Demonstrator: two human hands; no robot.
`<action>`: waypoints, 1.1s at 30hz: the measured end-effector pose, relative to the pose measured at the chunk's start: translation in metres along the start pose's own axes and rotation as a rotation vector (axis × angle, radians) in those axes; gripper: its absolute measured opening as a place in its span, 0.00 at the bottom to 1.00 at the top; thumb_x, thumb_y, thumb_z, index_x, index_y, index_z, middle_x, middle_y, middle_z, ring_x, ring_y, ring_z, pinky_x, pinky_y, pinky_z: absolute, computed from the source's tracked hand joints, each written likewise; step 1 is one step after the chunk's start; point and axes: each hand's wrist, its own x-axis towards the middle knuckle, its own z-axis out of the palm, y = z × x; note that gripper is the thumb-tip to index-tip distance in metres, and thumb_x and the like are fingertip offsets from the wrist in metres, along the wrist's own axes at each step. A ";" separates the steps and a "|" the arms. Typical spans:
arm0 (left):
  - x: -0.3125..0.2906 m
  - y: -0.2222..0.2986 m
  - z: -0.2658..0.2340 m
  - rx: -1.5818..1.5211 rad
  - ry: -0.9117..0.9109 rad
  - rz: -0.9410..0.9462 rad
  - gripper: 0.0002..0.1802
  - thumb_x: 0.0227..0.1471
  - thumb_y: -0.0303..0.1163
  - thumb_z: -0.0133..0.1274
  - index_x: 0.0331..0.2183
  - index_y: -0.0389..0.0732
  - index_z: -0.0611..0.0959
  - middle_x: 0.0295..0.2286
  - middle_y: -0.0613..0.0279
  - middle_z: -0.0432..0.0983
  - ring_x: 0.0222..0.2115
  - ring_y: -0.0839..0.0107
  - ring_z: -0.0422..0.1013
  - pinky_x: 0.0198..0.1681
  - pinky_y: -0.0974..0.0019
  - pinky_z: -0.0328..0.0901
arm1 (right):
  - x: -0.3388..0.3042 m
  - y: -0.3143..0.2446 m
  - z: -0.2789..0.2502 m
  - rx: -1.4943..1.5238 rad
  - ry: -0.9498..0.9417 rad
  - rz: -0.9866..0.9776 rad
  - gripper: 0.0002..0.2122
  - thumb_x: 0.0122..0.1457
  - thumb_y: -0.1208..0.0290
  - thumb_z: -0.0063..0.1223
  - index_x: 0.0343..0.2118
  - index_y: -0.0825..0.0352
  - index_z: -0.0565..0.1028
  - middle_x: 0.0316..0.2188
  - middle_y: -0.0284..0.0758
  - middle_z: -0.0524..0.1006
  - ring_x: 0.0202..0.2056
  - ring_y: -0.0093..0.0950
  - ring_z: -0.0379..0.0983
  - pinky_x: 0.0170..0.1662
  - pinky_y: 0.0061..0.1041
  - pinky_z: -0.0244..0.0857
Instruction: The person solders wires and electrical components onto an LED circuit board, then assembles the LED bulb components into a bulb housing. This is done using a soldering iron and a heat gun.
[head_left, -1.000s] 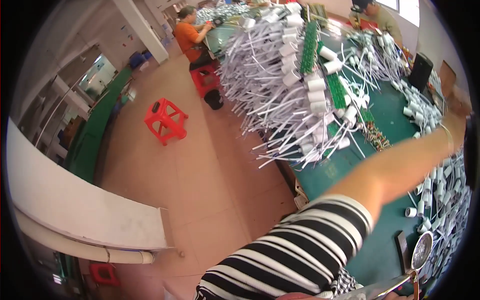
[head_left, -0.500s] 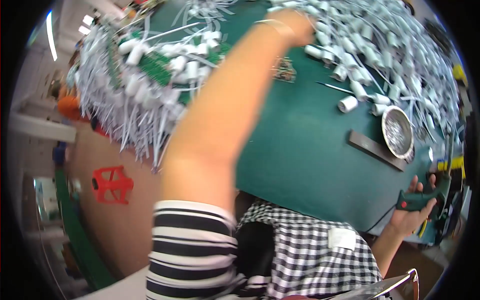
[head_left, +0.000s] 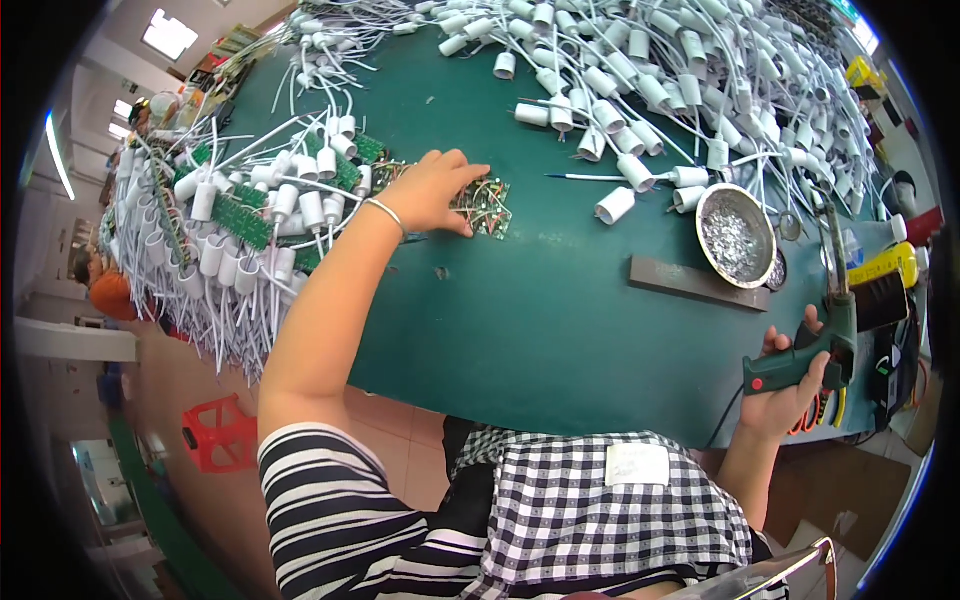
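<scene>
My left hand (head_left: 432, 192) reaches over a small circuit board (head_left: 490, 210) with tangled fine parts on the green table. Its thumb and fingers are spread at the board; whether they press on it I cannot tell. Part of the board is hidden under the hand. At the right edge of the table, my right hand (head_left: 790, 400) is wrapped round the dark green handle of a soldering gun (head_left: 795, 368) with a red button, its metal end pointing up and away. Left of my left hand are green circuit boards (head_left: 240, 215) with white cylindrical lamp sockets (head_left: 312, 212) on them.
Many white sockets with wires (head_left: 640, 90) are heaped across the far right. A round bowl of silvery bits (head_left: 737, 235) stands beside a dark flat bar (head_left: 690, 283). Yellow bottle (head_left: 890, 265) and pliers (head_left: 825, 410) sit at the right. A red stool (head_left: 222, 435) is on the floor.
My left hand has moved back from the socket heap, toward the left, to the small circuit board. My right hand still holds the soldering gun. The whole view has shifted.
</scene>
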 end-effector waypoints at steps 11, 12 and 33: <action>0.006 0.102 0.022 -0.070 -0.012 0.335 0.40 0.25 0.39 0.68 0.45 0.46 0.70 0.44 0.57 0.64 0.48 0.55 0.59 0.51 0.56 0.55 | -0.006 0.003 0.003 0.004 0.008 0.067 0.20 0.64 0.59 0.34 0.54 0.65 0.57 0.55 0.41 0.60 0.34 0.25 0.73 0.47 0.35 0.65; 0.008 0.109 0.014 -0.050 -0.132 0.285 0.44 0.25 0.39 0.68 0.48 0.45 0.68 0.45 0.56 0.63 0.48 0.55 0.59 0.51 0.57 0.54 | -0.005 0.004 0.001 -0.009 0.003 0.064 0.20 0.63 0.58 0.34 0.54 0.66 0.57 0.55 0.41 0.60 0.34 0.25 0.73 0.47 0.35 0.65; 0.009 0.168 0.002 0.023 0.409 0.801 0.13 0.38 0.29 0.54 0.33 0.47 0.79 0.25 0.65 0.68 0.26 0.67 0.68 0.26 0.65 0.63 | -0.019 -0.003 -0.006 0.028 -0.013 0.083 0.21 0.62 0.57 0.37 0.52 0.66 0.59 0.55 0.41 0.60 0.33 0.25 0.72 0.46 0.35 0.67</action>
